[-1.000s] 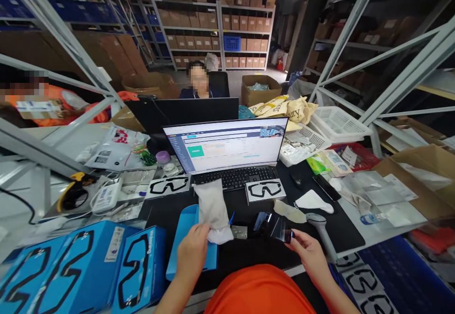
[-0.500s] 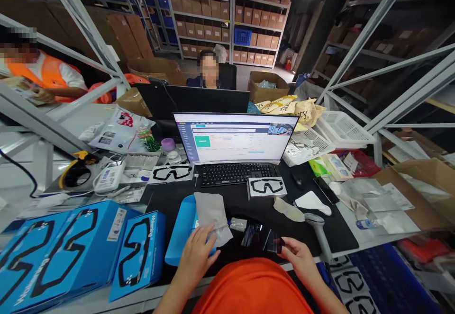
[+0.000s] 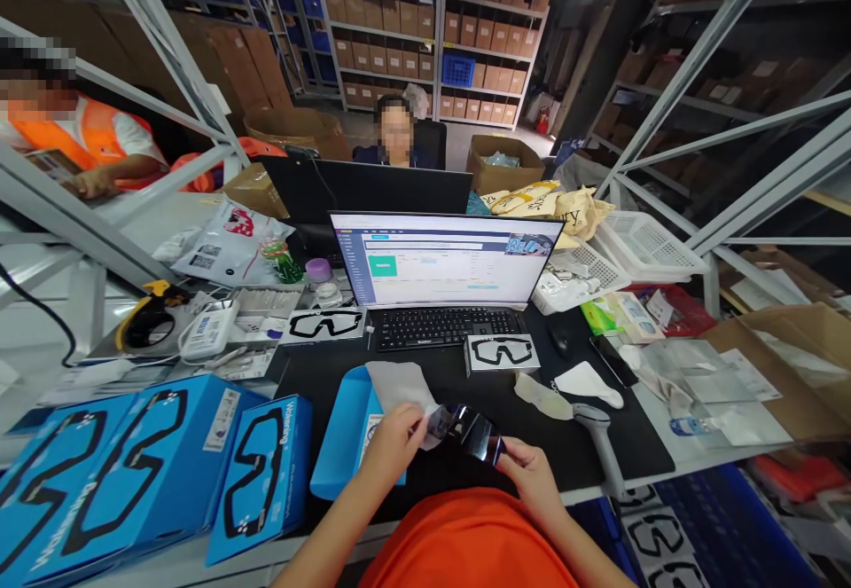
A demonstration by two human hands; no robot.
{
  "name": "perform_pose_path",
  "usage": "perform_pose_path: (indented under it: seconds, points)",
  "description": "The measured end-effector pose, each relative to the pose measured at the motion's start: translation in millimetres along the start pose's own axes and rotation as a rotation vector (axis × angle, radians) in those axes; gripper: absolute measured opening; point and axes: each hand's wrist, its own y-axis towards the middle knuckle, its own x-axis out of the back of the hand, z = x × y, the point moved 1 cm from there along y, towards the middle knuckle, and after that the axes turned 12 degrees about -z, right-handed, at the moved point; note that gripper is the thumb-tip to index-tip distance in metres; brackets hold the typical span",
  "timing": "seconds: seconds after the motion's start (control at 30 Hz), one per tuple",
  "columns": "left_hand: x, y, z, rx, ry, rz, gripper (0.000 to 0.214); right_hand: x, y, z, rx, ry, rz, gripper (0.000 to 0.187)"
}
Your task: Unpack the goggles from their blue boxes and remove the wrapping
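Observation:
A dark, shiny sunglasses lens [image 3: 480, 435] spans the space between my two hands, low over the black desk mat. My right hand [image 3: 530, 474] pinches its right end. At the other end, the fingers of my left hand [image 3: 397, 439] are closed on the lens's left edge. Just behind that hand lies a white cloth-like pouch [image 3: 397, 384], partly covering an open blue box tray [image 3: 338, 433]. My left forearm and hand hide part of the tray.
Blue goggle boxes [image 3: 133, 464] stand at the left. A keyboard [image 3: 452, 326] and monitor [image 3: 445, 264] are ahead, with a small white goggle box [image 3: 503, 353] in front. A scanner [image 3: 600, 446], phone [image 3: 612, 359] and mouse [image 3: 558, 338] lie right. Two people sit beyond the desk.
My left hand has left the white pouch and closed on the lens's left end. The right hand has moved left with the lens, which is now tilted. The pouch has shifted slightly.

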Motion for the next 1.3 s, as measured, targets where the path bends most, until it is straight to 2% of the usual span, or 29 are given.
perform_pose_path:
  seconds: [0.1,0.17,0.27,0.4,0.5,0.57,0.67,0.73,0.8,0.87,1.0,1.07,1.23,1.3]
  points:
    - [-2.7,0.9,-2.8,0.015,-0.04,-0.004,0.03,-5.1,4.2,-2.5,-0.019,0.008,-0.027,0.044]
    - [-2.7,0.9,-3.3,0.025,-0.061,-0.017,0.029,-9.2,5.4,-2.9,0.029,-0.013,0.0,0.04]
    - [-0.9,2.1,-2.1,0.044,-0.086,-0.052,0.03,-14.6,6.1,-0.9,0.171,-0.077,0.071,0.03]
    - [0.1,5.0,1.4,0.065,-0.1,-0.082,0.028,-17.8,7.0,3.6,0.434,-0.23,0.252,0.024]
    - [-0.4,6.1,1.6,0.042,-0.125,-0.056,0.028,-19.8,10.7,4.8,0.522,-0.274,0.25,0.027]
    - [-0.1,6.0,0.0,0.02,-0.141,-0.03,0.027,-23.1,14.6,4.5,0.502,-0.254,0.139,0.025]
    - [1.6,5.1,-3.5,0.011,-0.131,-0.018,0.026,-31.4,19.3,2.4,0.351,-0.218,-0.03,0.02]
    - [2.5,4.0,-5.7,0.013,-0.098,-0.031,0.025,-37.5,20.0,1.1,0.244,-0.2,-0.075,0.019]
    - [2.7,2.7,-7.1,0.004,-0.047,-0.054,0.026,-42.3,19.6,1.2,0.222,-0.194,-0.07,0.018]
    - [2.3,1.5,-6.9,-0.015,0.006,-0.083,0.027,-45.3,20.1,3.2,0.324,-0.212,-0.001,0.019]
    - [2.7,0.5,0.2,-0.011,0.067,-0.155,0.025,-45.5,29.1,10.6,0.786,-0.395,0.226,0.029]
    - [4.1,0.2,5.9,0.002,0.073,-0.192,0.025,-43.9,37.1,14.2,0.93,-0.482,0.29,0.033]
    - [8.2,-5.1,16.4,-0.055,0.077,-0.234,0.024,-45.0,50.5,24.5,1.032,-0.564,0.399,0.035]
    - [9.7,-8.6,18.1,-0.083,0.086,-0.237,0.023,-48.9,51.9,28.1,0.94,-0.483,0.358,0.033]
